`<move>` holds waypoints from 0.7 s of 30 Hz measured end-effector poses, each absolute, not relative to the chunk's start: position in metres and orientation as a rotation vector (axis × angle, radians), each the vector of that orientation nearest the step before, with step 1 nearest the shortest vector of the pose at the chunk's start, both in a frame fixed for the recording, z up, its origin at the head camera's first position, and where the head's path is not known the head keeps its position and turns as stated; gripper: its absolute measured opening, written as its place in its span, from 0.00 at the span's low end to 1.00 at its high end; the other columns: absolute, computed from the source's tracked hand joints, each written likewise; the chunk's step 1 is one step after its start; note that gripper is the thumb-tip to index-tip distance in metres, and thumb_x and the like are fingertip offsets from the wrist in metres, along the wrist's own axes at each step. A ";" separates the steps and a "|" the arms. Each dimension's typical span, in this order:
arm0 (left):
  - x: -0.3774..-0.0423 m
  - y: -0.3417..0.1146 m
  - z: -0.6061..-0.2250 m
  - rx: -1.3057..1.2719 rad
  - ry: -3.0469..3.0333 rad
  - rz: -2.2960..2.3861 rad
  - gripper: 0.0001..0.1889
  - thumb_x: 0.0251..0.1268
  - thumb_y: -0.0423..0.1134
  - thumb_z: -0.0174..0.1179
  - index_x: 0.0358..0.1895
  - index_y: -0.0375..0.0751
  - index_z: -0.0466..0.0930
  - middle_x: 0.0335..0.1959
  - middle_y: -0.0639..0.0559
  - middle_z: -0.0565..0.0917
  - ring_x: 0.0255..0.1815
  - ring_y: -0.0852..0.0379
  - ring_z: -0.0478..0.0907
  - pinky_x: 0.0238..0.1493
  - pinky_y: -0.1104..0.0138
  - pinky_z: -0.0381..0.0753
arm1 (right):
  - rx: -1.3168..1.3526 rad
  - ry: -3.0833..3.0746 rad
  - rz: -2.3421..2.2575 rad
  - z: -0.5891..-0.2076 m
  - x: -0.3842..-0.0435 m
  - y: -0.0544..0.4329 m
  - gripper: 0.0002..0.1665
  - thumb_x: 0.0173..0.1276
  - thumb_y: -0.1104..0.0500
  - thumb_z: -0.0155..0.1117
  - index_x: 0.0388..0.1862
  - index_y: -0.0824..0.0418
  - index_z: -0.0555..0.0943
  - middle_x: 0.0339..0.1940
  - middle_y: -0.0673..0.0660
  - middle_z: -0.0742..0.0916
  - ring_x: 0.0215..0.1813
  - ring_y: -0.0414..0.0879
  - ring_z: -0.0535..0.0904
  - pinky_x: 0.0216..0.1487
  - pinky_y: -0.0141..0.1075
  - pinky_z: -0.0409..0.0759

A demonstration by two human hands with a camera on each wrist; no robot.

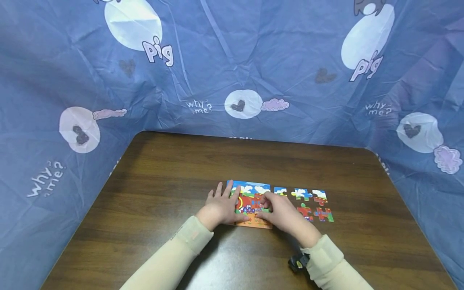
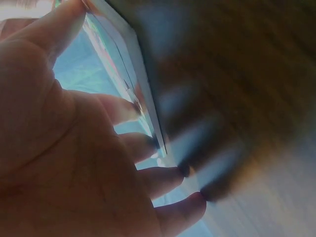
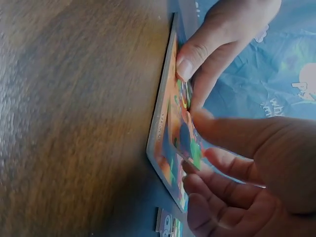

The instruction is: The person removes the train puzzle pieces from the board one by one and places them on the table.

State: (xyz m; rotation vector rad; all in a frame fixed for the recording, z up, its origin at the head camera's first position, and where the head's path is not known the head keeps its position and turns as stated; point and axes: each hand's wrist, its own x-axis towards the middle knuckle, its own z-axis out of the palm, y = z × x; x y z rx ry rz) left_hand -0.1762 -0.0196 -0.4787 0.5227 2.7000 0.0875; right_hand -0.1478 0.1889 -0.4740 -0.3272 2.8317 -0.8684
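Observation:
A jigsaw puzzle board [image 1: 259, 222] lies on the table, showing a red train, blue sky with clouds and an orange lower strip. My left hand [image 1: 222, 207] rests across its left side with fingers spread; in the left wrist view the fingertips [image 2: 173, 178] reach to and past the board's edge. Over the right part of the board, my right hand [image 1: 282, 212] pinches a puzzle piece [image 3: 186, 138] between thumb and fingers. In the right wrist view that piece tilts up from the board, near the left thumb [image 3: 185, 69]. The fingers partly hide it.
Several loose puzzle pieces [image 1: 324, 214] lie in two rows right of the board, some partly behind my right hand. A dark object [image 1: 299, 262] sits at the right cuff. The brown wooden table [image 1: 174, 161] meets a blue printed cloth [image 1: 217, 72] behind.

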 end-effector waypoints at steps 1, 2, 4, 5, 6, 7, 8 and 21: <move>-0.176 -0.020 -0.479 0.519 2.700 0.089 0.54 0.62 0.77 0.53 0.84 0.52 0.47 0.84 0.46 0.42 0.81 0.37 0.41 0.74 0.43 0.50 | -0.334 2.837 -0.894 -0.474 -0.148 0.189 0.14 0.61 0.59 0.80 0.40 0.57 0.81 0.30 0.47 0.81 0.31 0.43 0.75 0.35 0.40 0.76; -0.177 -0.020 -0.481 0.519 2.696 0.088 0.54 0.62 0.77 0.53 0.84 0.52 0.47 0.84 0.46 0.42 0.81 0.37 0.41 0.74 0.43 0.49 | -0.342 2.843 -0.909 -0.474 -0.147 0.190 0.12 0.63 0.60 0.78 0.39 0.58 0.81 0.29 0.47 0.80 0.30 0.42 0.75 0.34 0.40 0.77; -0.178 -0.020 -0.482 0.519 2.699 0.095 0.54 0.62 0.77 0.54 0.84 0.52 0.47 0.84 0.46 0.42 0.81 0.37 0.41 0.74 0.42 0.49 | -0.365 2.844 -0.936 -0.475 -0.147 0.191 0.10 0.65 0.63 0.76 0.39 0.58 0.81 0.27 0.46 0.80 0.29 0.41 0.75 0.33 0.39 0.76; -0.177 -0.019 -0.479 0.510 2.694 0.093 0.54 0.62 0.77 0.54 0.84 0.52 0.47 0.84 0.46 0.42 0.81 0.38 0.41 0.74 0.43 0.49 | -0.373 2.840 -0.949 -0.476 -0.147 0.191 0.10 0.65 0.64 0.75 0.39 0.58 0.81 0.27 0.46 0.80 0.28 0.41 0.75 0.32 0.39 0.76; -0.178 -0.019 -0.480 0.511 2.694 0.094 0.54 0.62 0.77 0.53 0.84 0.53 0.46 0.84 0.46 0.41 0.81 0.38 0.41 0.74 0.43 0.49 | -0.382 2.839 -0.957 -0.476 -0.147 0.192 0.09 0.65 0.65 0.75 0.39 0.58 0.81 0.26 0.46 0.80 0.28 0.40 0.75 0.32 0.39 0.76; -0.178 -0.020 -0.481 0.513 2.695 0.095 0.54 0.62 0.77 0.53 0.84 0.53 0.46 0.84 0.46 0.41 0.81 0.37 0.40 0.74 0.43 0.49 | -0.390 2.835 -0.968 -0.476 -0.147 0.193 0.09 0.65 0.66 0.74 0.38 0.59 0.81 0.26 0.46 0.80 0.28 0.40 0.75 0.32 0.39 0.76; -0.178 -0.020 -0.481 0.515 2.696 0.097 0.54 0.62 0.77 0.53 0.84 0.52 0.46 0.84 0.46 0.41 0.81 0.37 0.40 0.74 0.42 0.49 | -0.393 2.829 -0.980 -0.476 -0.148 0.193 0.09 0.65 0.66 0.74 0.38 0.59 0.81 0.26 0.46 0.80 0.28 0.41 0.75 0.32 0.39 0.76; -0.176 -0.019 -0.478 0.521 2.697 0.102 0.54 0.61 0.78 0.52 0.84 0.53 0.46 0.84 0.47 0.41 0.81 0.37 0.40 0.74 0.42 0.50 | -0.337 2.759 -1.055 -0.475 -0.150 0.199 0.09 0.63 0.65 0.75 0.41 0.64 0.86 0.25 0.46 0.82 0.27 0.41 0.77 0.32 0.37 0.77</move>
